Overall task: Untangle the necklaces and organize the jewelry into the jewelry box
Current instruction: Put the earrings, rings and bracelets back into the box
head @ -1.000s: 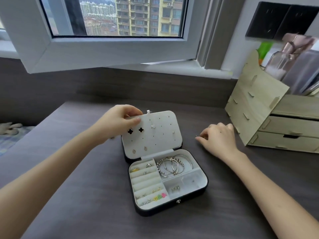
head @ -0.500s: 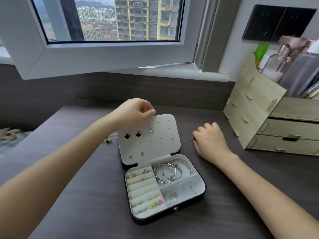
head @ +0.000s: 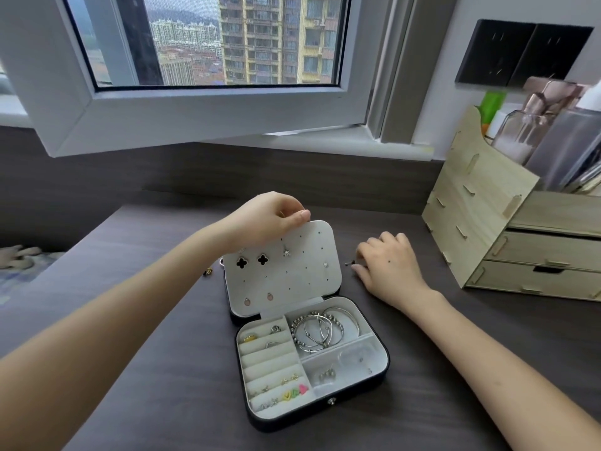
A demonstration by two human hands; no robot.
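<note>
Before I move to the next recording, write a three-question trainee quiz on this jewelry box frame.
1. True or false: the left hand pinches the top edge of the earring panel.
2. Which compartment of the jewelry box holds the silver bangles? A) upper right B) lower right C) left ring rolls
3. Fill in: the right hand rests on the ____ beside a small stud.

Key: 1 true; 2 A; 3 table
</note>
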